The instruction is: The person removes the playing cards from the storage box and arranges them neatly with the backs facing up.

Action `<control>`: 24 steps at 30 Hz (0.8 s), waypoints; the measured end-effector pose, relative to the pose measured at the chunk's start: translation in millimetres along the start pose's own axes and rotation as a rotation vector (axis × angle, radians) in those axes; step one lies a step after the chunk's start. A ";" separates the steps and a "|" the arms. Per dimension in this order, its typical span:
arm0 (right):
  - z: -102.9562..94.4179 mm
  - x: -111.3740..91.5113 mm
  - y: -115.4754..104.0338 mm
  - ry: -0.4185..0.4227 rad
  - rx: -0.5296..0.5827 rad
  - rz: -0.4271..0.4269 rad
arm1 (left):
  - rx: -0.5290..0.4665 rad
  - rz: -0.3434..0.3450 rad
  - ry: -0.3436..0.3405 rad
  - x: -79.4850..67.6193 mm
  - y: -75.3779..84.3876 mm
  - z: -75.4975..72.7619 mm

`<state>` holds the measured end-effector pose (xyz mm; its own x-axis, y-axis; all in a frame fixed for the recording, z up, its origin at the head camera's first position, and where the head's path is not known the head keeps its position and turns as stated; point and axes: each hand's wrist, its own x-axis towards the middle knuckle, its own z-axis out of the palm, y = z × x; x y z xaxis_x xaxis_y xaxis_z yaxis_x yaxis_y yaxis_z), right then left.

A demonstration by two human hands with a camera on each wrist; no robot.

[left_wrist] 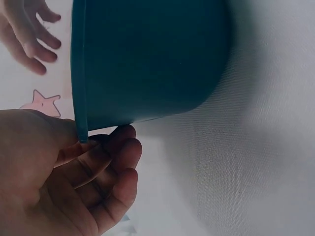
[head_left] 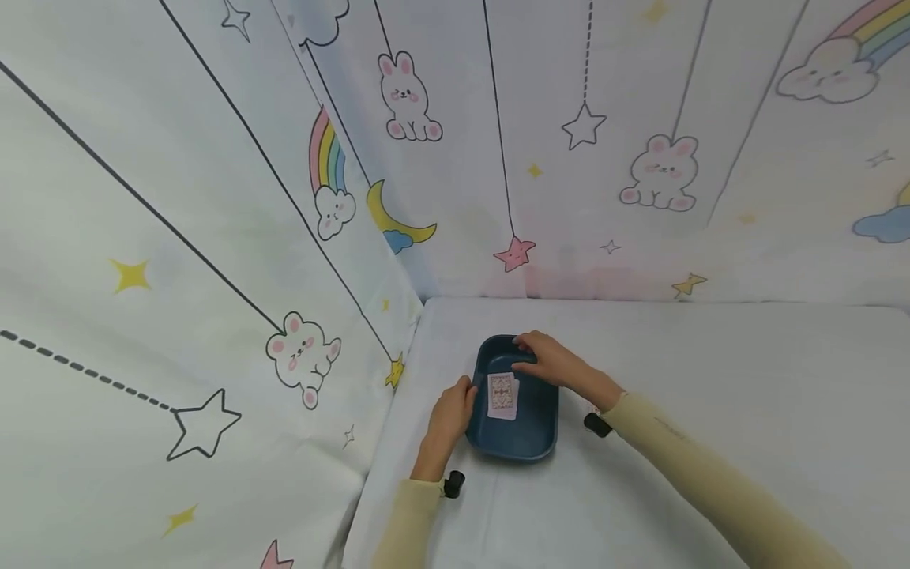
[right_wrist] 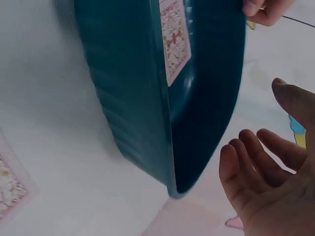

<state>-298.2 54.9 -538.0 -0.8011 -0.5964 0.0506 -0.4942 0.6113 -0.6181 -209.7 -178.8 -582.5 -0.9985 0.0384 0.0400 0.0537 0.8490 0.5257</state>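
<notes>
- Blue bin [head_left: 529, 431] is sitting on the white tabletop [head_left: 746, 379], long way running 12 to 6 o'clock
- Left hand [head_left: 453, 407] is at the bin's 9 o'clock side, grip pinching the rim
- Right hand [head_left: 553, 361] hovers around the bin's 1 o'clock end, grip loosely spread, fingers a bit curved and just clear of the rim
- Playing cards [head_left: 502, 393] lie overlapped inside the bin, a touch toward 10 o'clock from its middle, patterned back up
- Another patterned card [right_wrist: 10, 189] lies on the tabletop, out at the bin's 3 o'clock
</notes>
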 end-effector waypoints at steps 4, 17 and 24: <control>10.9 20.2 -4.3 -0.105 -0.102 0.007 | -0.008 -0.013 -0.014 0.9 1.6 0.1; 42.5 42.5 -13.7 -0.370 -0.350 0.129 | -0.005 0.002 -0.013 1.6 0.6 -0.6; 53.6 41.2 -17.7 -0.395 -0.487 0.120 | -0.003 -0.013 -0.012 1.0 -1.3 0.1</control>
<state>-304.4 -8.4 -567.0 -0.7213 -0.5993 -0.3472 -0.5804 0.7965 -0.1694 -210.8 -179.8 -583.2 -0.9992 0.0340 0.0228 0.0409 0.8479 0.5286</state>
